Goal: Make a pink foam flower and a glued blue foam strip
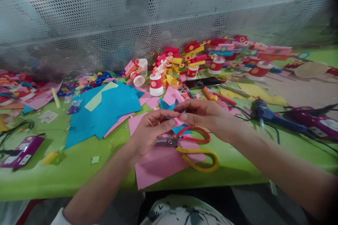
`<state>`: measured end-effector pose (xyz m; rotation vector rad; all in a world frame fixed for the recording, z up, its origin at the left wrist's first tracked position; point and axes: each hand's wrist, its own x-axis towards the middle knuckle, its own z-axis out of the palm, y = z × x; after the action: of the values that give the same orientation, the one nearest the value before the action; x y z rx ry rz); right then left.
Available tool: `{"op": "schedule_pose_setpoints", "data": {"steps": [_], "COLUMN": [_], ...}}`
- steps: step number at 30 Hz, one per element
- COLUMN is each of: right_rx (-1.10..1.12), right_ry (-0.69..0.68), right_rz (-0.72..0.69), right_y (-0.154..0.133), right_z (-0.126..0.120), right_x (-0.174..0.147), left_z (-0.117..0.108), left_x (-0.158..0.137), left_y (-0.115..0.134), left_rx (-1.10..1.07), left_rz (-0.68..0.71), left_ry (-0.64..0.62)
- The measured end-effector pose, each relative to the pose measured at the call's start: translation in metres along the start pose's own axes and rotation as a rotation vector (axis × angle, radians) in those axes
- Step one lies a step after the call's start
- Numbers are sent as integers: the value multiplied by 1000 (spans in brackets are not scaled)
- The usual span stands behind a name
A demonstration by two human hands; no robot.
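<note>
My left hand (155, 126) and my right hand (208, 116) meet over the middle of the table, thumbs and fingertips closed on a small piece of pink paper (179, 122). Fingers hide part of that piece. Right below them lie scissors with one red and one yellow handle loop (211, 161), their blades pointing left and partly under my left hand. The scissors rest on a sheet of pink paper (155, 168). Blue paper scraps (169, 104) show just behind my fingertips.
Large blue sheets (105, 112) lie at left. Red-and-white paper cups (156, 85) with rolled-paper parts line the back, before a perforated metal panel (105, 28). A blue glue gun (277, 117) with cords lies right, a purple device (22, 151) left. A black phone-like slab (203, 82) sits behind my right hand.
</note>
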<state>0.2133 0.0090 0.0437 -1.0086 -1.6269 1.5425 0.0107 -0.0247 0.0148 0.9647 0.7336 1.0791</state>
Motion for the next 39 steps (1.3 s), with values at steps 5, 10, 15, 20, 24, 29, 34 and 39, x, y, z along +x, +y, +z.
{"op": "schedule_pose_setpoints", "data": {"steps": [5, 10, 15, 20, 24, 29, 34, 39], "right_rx": [-75, -195, -289, -156, -134, 46, -332, -682], "right_ry": [22, 82, 139, 62, 45, 176, 156, 164], "right_rz": [-46, -90, -154, -103, -62, -149, -433, -579], "right_y": [3, 1, 0, 0, -1, -2, -1, 4], "right_z": [-2, 3, 5, 6, 8, 3, 3, 11], "right_x": [1, -3, -6, -2, 1, -3, -16, -22], "left_z": [0, 2, 2, 0, -1, -2, -2, -1], "left_x": [1, 3, 4, 4, 6, 6, 5, 6], "left_y": [-3, -5, -7, -6, -6, -5, -3, -4], "left_rx": [-42, -105, -144, -87, -72, -124, -202, -246], "left_rz": [-19, -39, -58, -28, -24, -15, -25, -50], "left_ry": [6, 25, 30, 21, 39, 53, 58, 49]}}
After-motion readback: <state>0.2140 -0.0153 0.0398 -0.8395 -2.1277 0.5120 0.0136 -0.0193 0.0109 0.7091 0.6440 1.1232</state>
